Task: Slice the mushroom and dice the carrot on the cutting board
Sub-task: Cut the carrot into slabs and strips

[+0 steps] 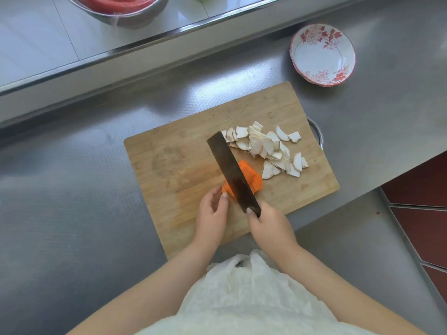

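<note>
While the carrot (244,181) lies on the cutting board (169,165) under a cleaver (232,172), the left hand (211,213) steadies its near end with curled fingertips, apparently clear of the edge. The right hand (268,226) grips the handle; mushroom slices (268,146) lie beyond the blade. An empty flowered bowl (323,54) waits farther off.
</note>
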`<state>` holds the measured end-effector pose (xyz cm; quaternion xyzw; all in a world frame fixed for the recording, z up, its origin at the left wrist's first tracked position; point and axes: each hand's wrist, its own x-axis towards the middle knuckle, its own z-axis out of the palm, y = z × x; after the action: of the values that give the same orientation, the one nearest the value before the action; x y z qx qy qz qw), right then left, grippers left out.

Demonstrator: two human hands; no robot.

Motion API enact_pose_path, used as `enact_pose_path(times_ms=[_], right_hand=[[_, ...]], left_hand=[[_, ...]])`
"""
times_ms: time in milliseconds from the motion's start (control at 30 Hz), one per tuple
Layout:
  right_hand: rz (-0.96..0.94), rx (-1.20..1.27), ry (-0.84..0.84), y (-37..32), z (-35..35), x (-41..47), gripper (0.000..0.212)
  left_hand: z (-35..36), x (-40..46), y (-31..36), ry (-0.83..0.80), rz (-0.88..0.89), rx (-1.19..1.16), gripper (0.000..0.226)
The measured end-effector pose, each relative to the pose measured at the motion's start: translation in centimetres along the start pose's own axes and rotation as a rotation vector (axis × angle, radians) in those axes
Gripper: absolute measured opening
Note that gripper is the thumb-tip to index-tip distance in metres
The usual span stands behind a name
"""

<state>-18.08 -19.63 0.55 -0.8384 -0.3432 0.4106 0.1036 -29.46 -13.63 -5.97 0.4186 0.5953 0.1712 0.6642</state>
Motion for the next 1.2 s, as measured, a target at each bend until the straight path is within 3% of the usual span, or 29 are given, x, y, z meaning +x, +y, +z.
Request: enact_pose_path(times_ms=[67,300,433,600,1033,1200], right_hand=[[-0.004,0.088,0.050,0.4,-0.9,-0.4,0.013],[0.108,0.299,0.115,2.4,-1.8,-0.8,0.011],[0.143,0.305,0.121,3.6,-2.4,-1.3,0.012],[0.165,0.321,0.133,4.4,-3.0,-1.3,0.012],[0.111,0.283,0.090,5.7,-4.0,-1.0,0.013],[0.074,0.238,0.059,5.4,-3.8,-0.6,0.016]], left_hand=[[0.3,0.3,0.1,0.011,0.021,0.066,0.025],[1.9,1.8,0.9,-0.035,0.221,0.551,0.066],[2.4,2.6,1.5,0.019,0.321,0.808,0.058],[2.7,3.2,2.1,0.092,0.358,0.945,0.055],[3.4,3.6,3.3,0.095,0.376,0.967,0.055],[0.7,3.1,3.6,0.153,0.371,0.862,0.050]])
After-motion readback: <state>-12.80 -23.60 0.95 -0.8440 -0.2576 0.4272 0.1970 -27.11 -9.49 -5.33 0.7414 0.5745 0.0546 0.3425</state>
